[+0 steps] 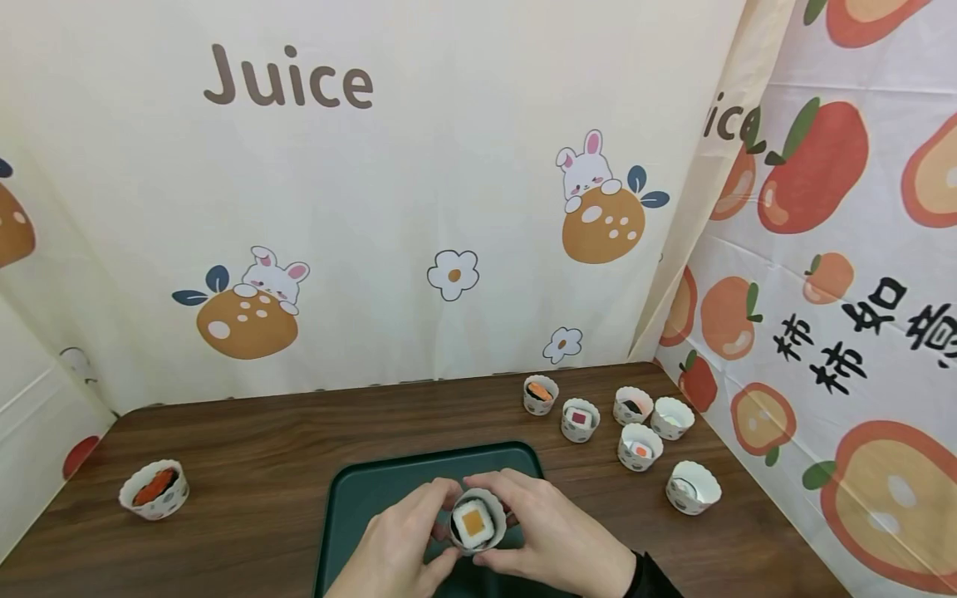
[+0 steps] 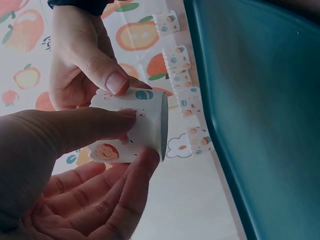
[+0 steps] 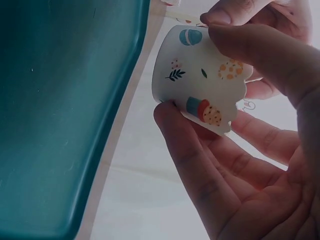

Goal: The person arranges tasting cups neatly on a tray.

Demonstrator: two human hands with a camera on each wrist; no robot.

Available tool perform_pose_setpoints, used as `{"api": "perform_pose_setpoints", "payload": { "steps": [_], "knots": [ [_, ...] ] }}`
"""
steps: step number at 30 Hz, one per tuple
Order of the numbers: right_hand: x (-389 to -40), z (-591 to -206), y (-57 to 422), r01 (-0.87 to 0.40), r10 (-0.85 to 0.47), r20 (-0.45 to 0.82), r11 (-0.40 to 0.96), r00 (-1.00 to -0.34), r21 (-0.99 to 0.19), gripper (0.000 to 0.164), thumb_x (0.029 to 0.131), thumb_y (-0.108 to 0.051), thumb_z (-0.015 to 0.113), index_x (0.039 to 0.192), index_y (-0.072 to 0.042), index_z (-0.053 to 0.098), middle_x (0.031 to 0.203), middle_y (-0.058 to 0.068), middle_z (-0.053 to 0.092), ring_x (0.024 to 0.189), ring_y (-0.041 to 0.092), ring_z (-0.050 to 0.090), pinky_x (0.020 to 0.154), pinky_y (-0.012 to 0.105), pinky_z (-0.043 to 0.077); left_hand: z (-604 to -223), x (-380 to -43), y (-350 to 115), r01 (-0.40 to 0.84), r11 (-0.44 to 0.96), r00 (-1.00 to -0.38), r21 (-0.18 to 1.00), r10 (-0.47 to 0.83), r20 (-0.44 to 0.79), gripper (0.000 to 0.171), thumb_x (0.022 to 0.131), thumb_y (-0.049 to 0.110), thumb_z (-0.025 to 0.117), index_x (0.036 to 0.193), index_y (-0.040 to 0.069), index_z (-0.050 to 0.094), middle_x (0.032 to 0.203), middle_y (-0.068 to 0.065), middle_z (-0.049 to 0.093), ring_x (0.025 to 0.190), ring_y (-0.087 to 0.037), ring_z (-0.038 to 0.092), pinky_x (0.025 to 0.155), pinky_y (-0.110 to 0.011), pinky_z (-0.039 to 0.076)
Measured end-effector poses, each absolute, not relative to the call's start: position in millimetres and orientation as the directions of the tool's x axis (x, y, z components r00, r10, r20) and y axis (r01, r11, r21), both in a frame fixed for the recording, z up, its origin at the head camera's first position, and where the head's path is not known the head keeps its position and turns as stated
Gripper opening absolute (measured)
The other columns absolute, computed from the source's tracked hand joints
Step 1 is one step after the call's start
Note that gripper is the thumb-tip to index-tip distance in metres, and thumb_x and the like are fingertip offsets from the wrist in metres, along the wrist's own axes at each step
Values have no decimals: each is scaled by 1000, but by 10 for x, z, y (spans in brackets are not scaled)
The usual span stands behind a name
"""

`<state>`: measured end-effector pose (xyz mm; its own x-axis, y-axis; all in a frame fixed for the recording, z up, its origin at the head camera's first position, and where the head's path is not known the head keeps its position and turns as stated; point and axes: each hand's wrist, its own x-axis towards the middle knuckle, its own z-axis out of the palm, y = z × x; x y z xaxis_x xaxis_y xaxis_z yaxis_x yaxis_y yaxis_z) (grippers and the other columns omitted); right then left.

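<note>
Two hands share one paper cup (image 3: 200,82): the left hand (image 1: 404,536) has its thumb and fingers curled round one side, the right hand (image 1: 557,531) grips the opposite side the same way, and each is parted only by the width of the cup. Inside that cup, between the two hands, sits one white toy roll (image 1: 474,522) with a single yellow-orange square in its middle. Directly beneath both hands lies one dark green tray (image 1: 389,490) on the wooden bench (image 1: 254,498). Counting the one held, eight paper cups show in all. One, the left-hand cup (image 1: 172,498), stands alone well out to the left of the left hand, with one red-topped piece (image 1: 154,486) in it. The other six are grouped beyond the right hand, ahead and to its right: one with an orange-topped piece (image 1: 537,391), one with a dark-red-centred roll (image 1: 579,418), one with a dark and pale pink piece (image 1: 633,406), one with an orange-dotted white piece (image 1: 640,449), and two white-looking cups (image 1: 672,419), the nearer of them closest to the right wrist; what those two contain, I cannot tell.
</note>
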<state>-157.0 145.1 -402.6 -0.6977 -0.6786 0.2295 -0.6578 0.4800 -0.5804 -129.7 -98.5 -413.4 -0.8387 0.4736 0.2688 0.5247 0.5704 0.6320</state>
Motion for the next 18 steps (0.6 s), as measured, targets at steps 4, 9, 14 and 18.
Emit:
{"api": "perform_pose_setpoints", "payload": {
  "steps": [4,9,14,18],
  "knots": [
    [-1578,-4024,1449,-639,-679,201,488,-706,-595,63,95,-37,84,148,-15,58,130,-4,69,102,-3,62,80,19,57,-4138,-1295,-997,542,565,-830,623,476,290,45,85,6,91,119,13,62,103,4,69,80,1,66,64,-17,54],
    [-1579,-4028,1445,-637,-683,199,479,-703,-604,60,95,-35,84,147,-17,58,129,-5,69,103,-2,62,81,19,58,-4128,-1288,-1002,541,564,-830,624,476,291,43,85,5,91,116,14,63,100,5,69,80,2,66,65,-16,55],
    [-1574,-4032,1430,-647,-682,212,480,-700,-592,57,96,-33,83,145,-19,58,126,-8,67,101,-1,60,81,19,56,-4118,-1287,-999,552,560,-825,618,476,304,40,85,1,88,115,13,64,99,4,69,79,3,65,65,-16,55],
    [-1571,-4033,1416,-645,-683,206,484,-701,-591,55,96,-33,83,144,-20,58,126,-10,66,103,-1,60,84,20,56,-4119,-1286,-999,564,549,-817,617,480,319,38,86,0,87,114,12,64,99,3,69,79,3,66,65,-16,56]
  ]
}}
